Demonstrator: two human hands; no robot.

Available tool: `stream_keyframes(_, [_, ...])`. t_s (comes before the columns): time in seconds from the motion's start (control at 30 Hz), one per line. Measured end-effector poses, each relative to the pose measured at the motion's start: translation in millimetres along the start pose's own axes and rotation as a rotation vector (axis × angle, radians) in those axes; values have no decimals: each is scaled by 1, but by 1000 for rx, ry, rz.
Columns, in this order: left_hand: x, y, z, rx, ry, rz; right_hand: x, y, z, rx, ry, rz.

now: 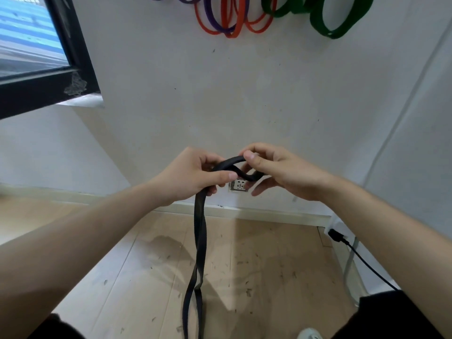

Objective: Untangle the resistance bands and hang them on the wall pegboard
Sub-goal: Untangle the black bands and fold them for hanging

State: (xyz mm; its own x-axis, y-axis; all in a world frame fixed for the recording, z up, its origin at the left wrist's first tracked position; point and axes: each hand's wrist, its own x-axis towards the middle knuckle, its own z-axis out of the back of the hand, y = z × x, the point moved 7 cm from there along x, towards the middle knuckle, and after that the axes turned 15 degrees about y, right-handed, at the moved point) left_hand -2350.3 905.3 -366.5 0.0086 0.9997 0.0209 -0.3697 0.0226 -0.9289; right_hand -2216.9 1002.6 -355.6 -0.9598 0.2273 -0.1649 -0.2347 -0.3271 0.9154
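Black band point(199, 241) is the one being worked on. It is held up in the middle of the view, in front of the wall. Its top end is bent into a small twisted loop between the two hands. The rest hangs down toward 6 o'clock as two strands side by side, so its own weight keeps the long part out of the way.

The left hand point(193, 174) is at 9 o'clock from the loop. Its fingers are curled round the band and its thumb is pressed on top. I think it holds tight so the band cannot slip while the twist is picked open. The right hand point(276, 170) is at 3 o'clock from the loop. It pinches the top of the loop between thumb and first finger, with the other fingers loose below (a small grip is good for pulling one strand free).

Up at 12 o'clock, red bands point(232, 25) and purple bands point(215, 20) hang on the wall, and green bands point(337, 18) hang at 1 o'clock. What holds them up is past the top edge, so I cannot see it. They look done. I think this band needs its twist undone, then a lift up beside them. A wall socket point(238, 185) peeks out behind the hands.
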Motion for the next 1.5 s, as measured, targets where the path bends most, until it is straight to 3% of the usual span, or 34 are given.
stream_keyframes(0.2, [0, 3, -2, 42, -21, -51, 1, 7, 7, 187, -128, 159])
stream_keyframes(0.37, [9, 14, -19, 121, 6, -39, -7, 38, 18, 130, -224, 342])
stream_keyframes(0.53, [19, 30, -36, 90, 64, 19, -24, 54, 46, 331, -300, 468])
stream_keyframes(0.7, [28, 36, -49, -98, 118, 25, -33, 42, 69, 486, -352, 456])
stream_keyframes(0.9, [32, 24, -50, -86, 127, -21, -46, 19, 99, 626, -498, 421])
stream_keyframes(1.27, [27, 10, -32, -106, 21, -88, -61, -12, 122, 596, -567, 323])
stream_keyframes(1.5, [22, 8, -31, -341, 47, -63, -65, -23, 128, 605, -605, 293])
